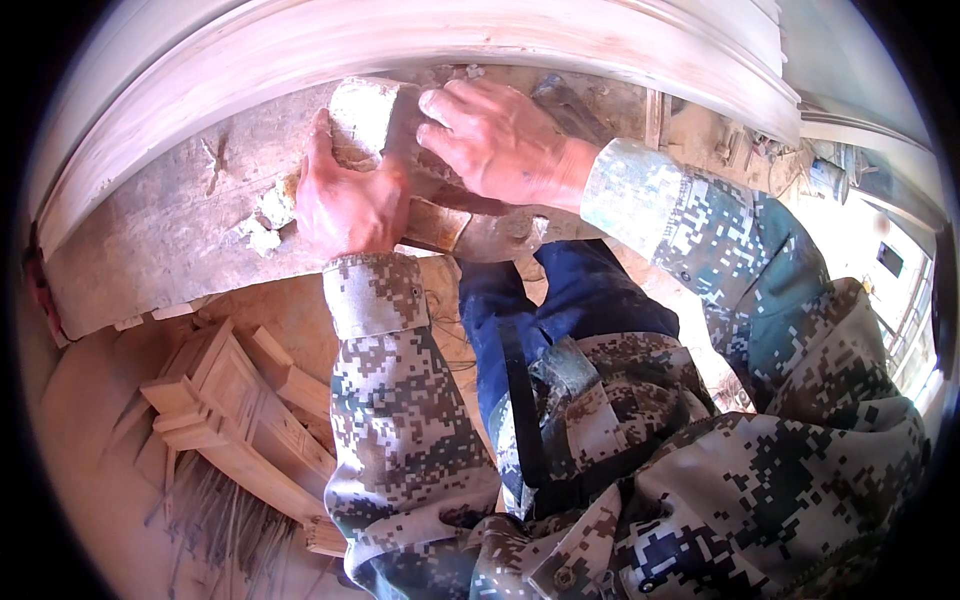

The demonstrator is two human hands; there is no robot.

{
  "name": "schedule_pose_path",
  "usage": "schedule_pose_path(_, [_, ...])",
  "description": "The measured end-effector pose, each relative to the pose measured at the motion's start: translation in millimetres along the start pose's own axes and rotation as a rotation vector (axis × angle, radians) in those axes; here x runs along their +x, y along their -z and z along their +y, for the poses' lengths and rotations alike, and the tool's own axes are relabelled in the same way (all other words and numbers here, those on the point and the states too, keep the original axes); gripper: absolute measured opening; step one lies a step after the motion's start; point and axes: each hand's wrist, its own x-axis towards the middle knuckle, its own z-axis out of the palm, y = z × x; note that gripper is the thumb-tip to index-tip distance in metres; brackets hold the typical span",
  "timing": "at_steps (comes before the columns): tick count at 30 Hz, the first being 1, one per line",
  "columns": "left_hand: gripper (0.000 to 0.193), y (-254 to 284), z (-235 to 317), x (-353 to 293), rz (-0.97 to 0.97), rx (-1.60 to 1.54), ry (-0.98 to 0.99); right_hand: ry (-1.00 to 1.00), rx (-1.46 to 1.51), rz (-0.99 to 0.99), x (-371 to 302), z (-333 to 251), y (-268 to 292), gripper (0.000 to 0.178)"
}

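Note:
A small block [362, 117] with a worn, whitish face is on the dusty bench board. My left hand [353, 208] grips its near end, thumb and fingers to either side. From the right, my right hand [497, 142] reaches in with curled fingers against the block's darker right side; its fingertips are partly hidden. Below the hands lies a flat brownish piece [436, 226] with a pale band at one end; I cannot make out its kind. Crumpled off-white lumps [270, 214] sit beside my left hand.
A long pale moulded board [430, 35] curves along the bench's far side. A dark tool-like object [568, 105] lies beyond my right hand. Unpainted wooden pieces [245, 400] stand on the floor at lower left, near thin sticks [225, 530]. The bench board [130, 240] ends close to my legs.

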Motion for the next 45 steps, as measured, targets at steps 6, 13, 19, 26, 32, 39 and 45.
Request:
schedule_pose_path(6, [0.077,4,5,-7,-0.024,0.042,-0.02,-0.198,0.211,-0.277,11,-6,-18,0.028])
schedule_pose_path(13, [0.074,-2,1,-3,-0.036,-0.005,-0.025,-0.42,0.282,-0.277,20,-24,-27,0.038])
schedule_pose_path(19, [0.075,-4,-15,-2,0.051,-0.138,-0.115,-0.189,0.146,-0.426,32,-14,-19,0.016])
schedule_pose_path(26, [0.073,-3,-14,-5,0.054,-0.112,-0.098,-0.132,0.135,-0.245,25,-14,-26,0.011])
schedule_pose_path(32, [0.073,-2,4,-3,0.035,-0.042,0.026,-0.368,0.161,-0.054,32,-11,-47,0.01])
schedule_pose_path(39, [0.073,-5,4,-13,0.163,0.06,-0.043,-0.445,0.546,0.169,15,-18,-42,0.008])
schedule_pose_path(45, [0.071,-9,4,-9,0.214,0.033,-0.011,-0.563,0.621,0.202,21,-27,-54,0.015])
